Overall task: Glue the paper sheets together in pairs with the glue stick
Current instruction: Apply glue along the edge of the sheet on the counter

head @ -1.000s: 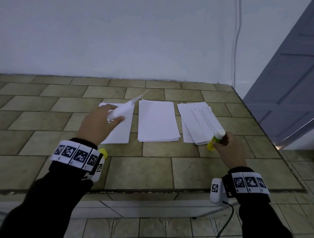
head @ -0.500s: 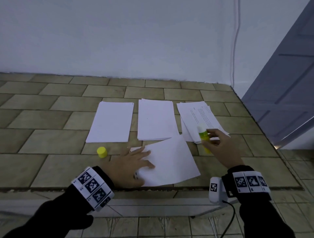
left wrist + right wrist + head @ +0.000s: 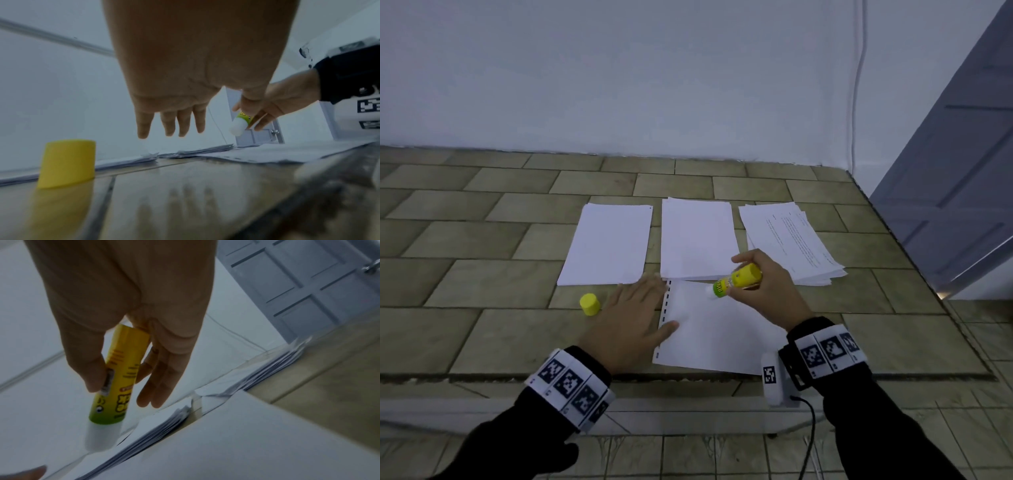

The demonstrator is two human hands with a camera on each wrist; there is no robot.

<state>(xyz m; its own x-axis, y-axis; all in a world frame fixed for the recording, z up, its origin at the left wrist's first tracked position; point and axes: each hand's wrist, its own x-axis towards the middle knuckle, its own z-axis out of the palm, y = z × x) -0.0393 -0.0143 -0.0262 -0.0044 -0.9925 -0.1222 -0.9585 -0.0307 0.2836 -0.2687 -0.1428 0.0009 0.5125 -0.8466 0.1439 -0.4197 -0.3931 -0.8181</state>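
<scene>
Yellow and green, the glue stick (image 3: 738, 283) sits slanted in the right hand (image 3: 763, 287), its white tip down over the far part of a loose sheet (image 3: 719, 329) lying at the near edge of the tiled desk (image 3: 482, 281). From the head view the fingers and thumb curl round the barrel, the wrist cocked up behind it. The left hand (image 3: 631, 322) lies flat, fingers straight and together, mostly on the tiles, with the thumb resting on the sheet's left edge, which carries a row of dark marks. A yellow cap (image 3: 589, 304) stands just left of that hand. Beyond lie three paper piles side by side: the left pile (image 3: 607, 243), the middle pile (image 3: 697, 238) and a printed, fanned pile (image 3: 791, 240) to the right.

Seen from the left wrist, the left hand (image 3: 185, 81) stretches forward with its fingers (image 3: 170, 123) straight and holding nothing; the cap (image 3: 66, 163) stands upright on the desk, and the right hand (image 3: 273, 104) pinches the glue stick (image 3: 239, 123) above the paper.

Seen from the right wrist, the thumb and fingers (image 3: 160, 378) clasp the glue stick (image 3: 115, 386), white tip pointing down at the paper; whether it touches I cannot tell.
</scene>
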